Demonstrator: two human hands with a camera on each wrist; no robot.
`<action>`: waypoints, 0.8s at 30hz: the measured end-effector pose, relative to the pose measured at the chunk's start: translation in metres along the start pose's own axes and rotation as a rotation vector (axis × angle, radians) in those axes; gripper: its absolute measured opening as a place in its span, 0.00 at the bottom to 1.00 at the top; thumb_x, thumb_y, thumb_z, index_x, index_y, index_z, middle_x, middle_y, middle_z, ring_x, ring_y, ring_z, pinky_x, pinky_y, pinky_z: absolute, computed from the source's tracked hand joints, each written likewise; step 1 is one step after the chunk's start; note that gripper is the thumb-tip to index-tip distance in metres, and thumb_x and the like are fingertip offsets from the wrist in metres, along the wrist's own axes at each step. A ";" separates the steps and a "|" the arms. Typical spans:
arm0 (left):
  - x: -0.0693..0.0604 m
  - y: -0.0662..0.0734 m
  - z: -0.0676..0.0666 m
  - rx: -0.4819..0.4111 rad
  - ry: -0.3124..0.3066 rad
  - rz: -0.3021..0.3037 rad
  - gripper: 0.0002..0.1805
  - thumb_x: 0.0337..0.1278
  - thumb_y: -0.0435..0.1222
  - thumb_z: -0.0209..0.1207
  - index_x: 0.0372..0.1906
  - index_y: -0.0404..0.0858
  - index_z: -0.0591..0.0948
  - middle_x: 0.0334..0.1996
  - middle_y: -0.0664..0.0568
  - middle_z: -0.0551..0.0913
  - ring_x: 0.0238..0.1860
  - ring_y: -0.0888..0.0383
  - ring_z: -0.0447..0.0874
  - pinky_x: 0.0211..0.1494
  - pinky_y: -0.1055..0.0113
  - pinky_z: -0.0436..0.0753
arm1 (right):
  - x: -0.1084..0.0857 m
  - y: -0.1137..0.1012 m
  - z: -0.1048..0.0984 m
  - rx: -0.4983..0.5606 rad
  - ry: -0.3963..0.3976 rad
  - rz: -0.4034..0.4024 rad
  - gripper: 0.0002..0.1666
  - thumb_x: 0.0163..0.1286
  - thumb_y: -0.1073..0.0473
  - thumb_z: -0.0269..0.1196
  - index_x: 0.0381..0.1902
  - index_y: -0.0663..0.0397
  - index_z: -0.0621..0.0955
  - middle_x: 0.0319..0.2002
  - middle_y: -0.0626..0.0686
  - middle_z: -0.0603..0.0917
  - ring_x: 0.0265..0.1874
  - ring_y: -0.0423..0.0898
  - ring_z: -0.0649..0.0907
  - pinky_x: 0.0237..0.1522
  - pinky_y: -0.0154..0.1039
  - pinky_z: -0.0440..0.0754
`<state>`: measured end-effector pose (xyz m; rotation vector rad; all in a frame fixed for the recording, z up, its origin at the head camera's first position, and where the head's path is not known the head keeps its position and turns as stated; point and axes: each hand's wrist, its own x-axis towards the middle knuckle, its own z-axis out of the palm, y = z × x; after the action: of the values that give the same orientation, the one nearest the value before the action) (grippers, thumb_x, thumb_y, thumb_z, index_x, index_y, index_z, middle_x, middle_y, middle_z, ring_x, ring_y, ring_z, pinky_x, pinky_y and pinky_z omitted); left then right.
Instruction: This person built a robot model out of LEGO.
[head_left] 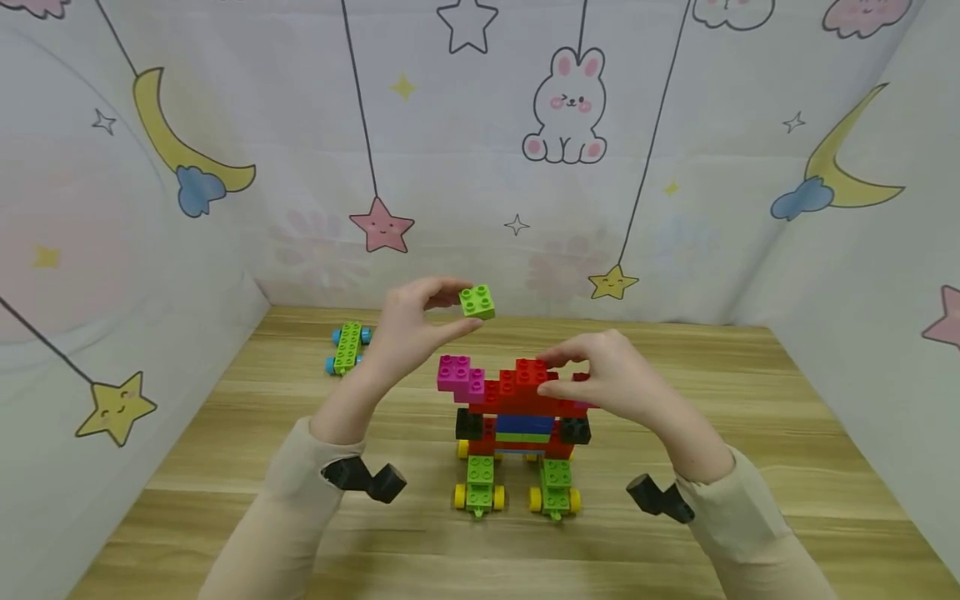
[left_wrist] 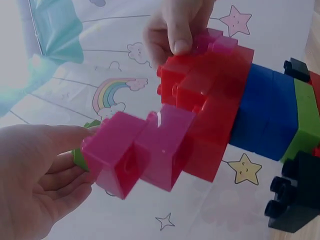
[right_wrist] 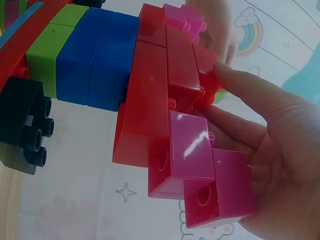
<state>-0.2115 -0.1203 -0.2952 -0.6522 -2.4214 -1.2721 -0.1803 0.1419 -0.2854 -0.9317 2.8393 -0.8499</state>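
My left hand (head_left: 405, 329) pinches a light green building brick (head_left: 477, 303) with several studs, held in the air above the left side of the build. In the left wrist view that brick is mostly hidden behind pink bricks (left_wrist: 112, 145). Thumb and fingers of my right hand (head_left: 618, 379) grip the red brick (head_left: 530, 377) at the top of the build. Below it sit a wide red layer (right_wrist: 142, 115), blue bricks (head_left: 525, 424), green ones and black bricks (head_left: 469, 423) jutting out at either side. Green wheeled bases (head_left: 480, 475) with yellow wheels carry the whole build upright.
A separate green wheeled base (head_left: 348, 347) with blue wheels lies at the back left of the wooden table (head_left: 675, 533). Printed white cloth walls (head_left: 465, 167) enclose the table at the back and both sides.
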 end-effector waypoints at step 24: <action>-0.022 0.047 0.019 -0.031 -0.122 0.158 0.22 0.49 0.36 0.72 0.52 0.36 0.83 0.48 0.48 0.86 0.49 0.52 0.84 0.55 0.60 0.83 | -0.010 0.002 -0.007 0.101 0.295 -0.227 0.24 0.57 0.65 0.72 0.52 0.61 0.83 0.49 0.57 0.87 0.49 0.52 0.84 0.38 0.39 0.87</action>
<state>-0.1692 -0.0860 -0.2842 -0.9352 -2.3944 -1.2416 -0.1746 0.1521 -0.2815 -1.2249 2.9285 -1.2386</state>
